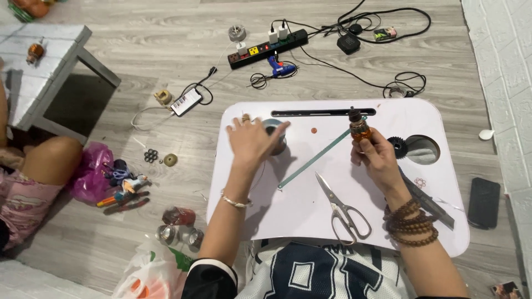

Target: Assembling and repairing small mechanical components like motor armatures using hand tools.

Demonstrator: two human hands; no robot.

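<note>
Right hand [376,156] gripping small copper-wound motor rotor [359,128]; left hand [252,141] spread wide over tape roll [275,134].

White lap table [310,205] set on a grey wood-plank floor [166,61], both strewn with tools and parts.

On the table, at centre frame: steel scissors [343,209] near its lower edge, a thin green strip [313,160] running diagonally, a black gear [397,146] beside a round cut-out at right, a grey blade-like tool [429,200] along the right side. On the floor: a black power strip [269,49] with plugged cables and a blue glue gun [280,68] at top centre, a phone [186,102] upper left of the table, a dark phone [483,202] at right, a pink bag [91,171] and pens [122,200] at left, a low white table [44,66] in the upper left corner.
</note>
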